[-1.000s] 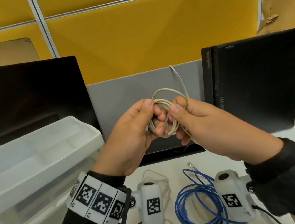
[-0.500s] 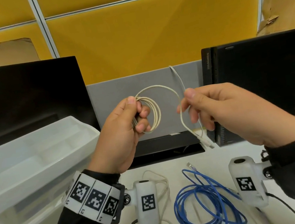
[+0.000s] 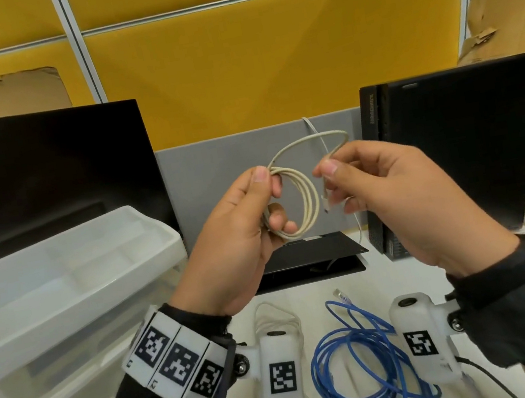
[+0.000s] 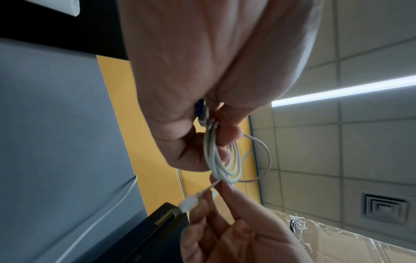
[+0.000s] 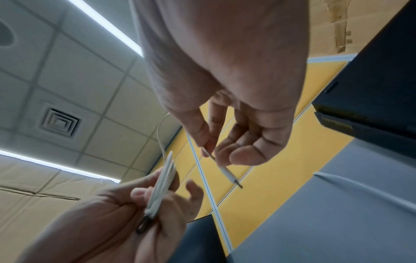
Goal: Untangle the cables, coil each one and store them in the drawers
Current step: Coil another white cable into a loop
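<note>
The beige cable (image 3: 304,205) is up in the air between your hands, above the surface (image 3: 309,298), most of it wound into a small coil of several loops. Your left hand (image 3: 236,238) grips that coil: thumb pressed on top of the bundled strands, fingers curled through and under the loops. One of the cable's plugs sits tucked in that same grip, seen in the left wrist view at the base of the fingers. A last free loop arcs from the top of the coil over to your right hand (image 3: 389,198), which pinches the tail end between thumb and forefinger, other fingers loosely curled. The end plug (image 3: 325,200) hangs just below that pinch, pointing down, close beside the coil but not touching it.

On the surface below your wrists: a blue cable (image 3: 362,366) in a loose, messy pile, its clear connector lying at the far end. Left of it, a white cable (image 3: 274,318), partly hidden behind the left wrist camera. A translucent drawer unit (image 3: 57,268) stands at the left, its top tray divided into compartments. A black monitor (image 3: 42,180) stands behind it, and a black computer case (image 3: 454,149) on the right. Yellow partition panels (image 3: 248,62) run across the back.
</note>
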Demonstrator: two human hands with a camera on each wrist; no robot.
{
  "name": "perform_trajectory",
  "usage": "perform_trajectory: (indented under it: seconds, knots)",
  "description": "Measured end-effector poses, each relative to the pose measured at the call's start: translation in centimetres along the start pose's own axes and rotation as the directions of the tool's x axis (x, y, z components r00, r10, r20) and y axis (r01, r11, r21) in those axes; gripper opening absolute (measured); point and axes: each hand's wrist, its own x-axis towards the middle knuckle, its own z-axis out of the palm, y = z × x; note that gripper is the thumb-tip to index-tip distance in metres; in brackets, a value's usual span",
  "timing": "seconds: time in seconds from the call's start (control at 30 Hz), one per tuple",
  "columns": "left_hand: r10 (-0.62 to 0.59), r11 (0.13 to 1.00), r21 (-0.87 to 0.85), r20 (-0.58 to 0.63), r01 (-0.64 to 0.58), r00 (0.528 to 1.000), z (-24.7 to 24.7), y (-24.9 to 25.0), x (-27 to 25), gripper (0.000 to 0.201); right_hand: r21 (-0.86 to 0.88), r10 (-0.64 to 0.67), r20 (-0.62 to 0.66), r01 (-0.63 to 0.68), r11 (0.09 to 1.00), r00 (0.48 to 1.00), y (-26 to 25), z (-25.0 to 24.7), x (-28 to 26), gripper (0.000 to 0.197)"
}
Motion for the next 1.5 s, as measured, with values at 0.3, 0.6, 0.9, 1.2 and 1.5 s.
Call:
perform_trajectory:
  seconds: [0.3, 0.6, 0.9, 1.2, 1.5]
  knots:
    - [0.022, 0.999, 0.033, 0.096, -0.025, 0.995, 0.5, -0.6, 0.1, 0.031, 0.426, 0.144, 0.055, -0.153, 0.892, 0.988, -1.0, 1.6, -0.4, 0.022]
    - [0.057, 0.989, 0.135, 0.014, -0.058, 0.998, -0.4, -0.4, 0.3, 0.032, 0.215, 0.197, 0.373, -0.291, 0.932, 0.907, -1.1, 2.6, -1.4, 0.04]
    - [0.152, 0.948, 0.299, -0.13, -0.107, 0.98, -1.8, 0.8, 0.2, 0.034, -0.091, 0.124, 0.247, -0.105, 0.99, 0.961, -0.3, 1.5, -0.9, 0.01]
    - [0.075, 0.977, -0.176, -0.232, -0.118, 0.97, -1.3, 0.7, 0.9, 0.03, -0.361, 0.031, -0.077, -0.057, 0.931, 0.997, 2.1, 0.0, 0.4, 0.01]
    - [-0.119, 0.812, -0.583, -0.109, 0.033, 0.987, 0.7, -0.2, 1.0, 0.023, 0.707, 0.233, -0.023, -0.149, 0.692, 0.972, -0.6, 3.0, -0.5, 0.006]
